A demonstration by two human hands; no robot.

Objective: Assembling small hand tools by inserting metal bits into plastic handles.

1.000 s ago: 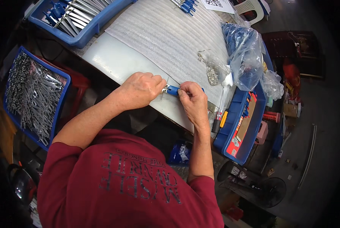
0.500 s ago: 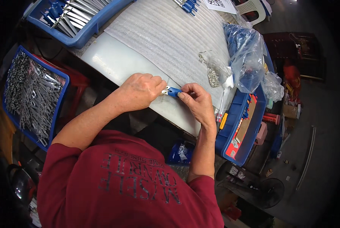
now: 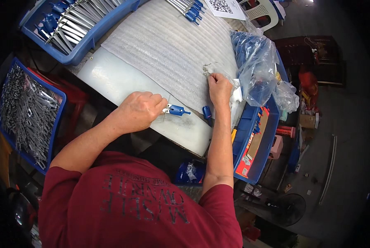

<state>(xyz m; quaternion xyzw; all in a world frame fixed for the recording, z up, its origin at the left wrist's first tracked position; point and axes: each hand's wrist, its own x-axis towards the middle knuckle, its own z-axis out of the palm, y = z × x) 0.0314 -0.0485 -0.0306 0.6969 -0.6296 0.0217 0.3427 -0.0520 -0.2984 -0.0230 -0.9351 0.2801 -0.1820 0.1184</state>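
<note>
Gripping a blue-tipped metal piece, the left hand is curled closed near the front edge of the desk. Blue end sticks out past the fingers, pointing to the person's right; thin rod crosses it just beside the knuckles. Rest of the piece is hidden in the fist.

Right hand is over by the small metal parts, farther back on the desk, thumb and fingers drawn together. From where I stand, can't tell if it has hold of any.

Blue-handled item lies near the right forearm, apart from the held piece. White foam sheet covers much of the desk; more blue-tipped pieces sit in a row at its far side. Clear plastic bag with blue contents to the right, blue bin near it. Far left: blue tray heaped with metal strips; another blue tray up by the desk corner.
</note>
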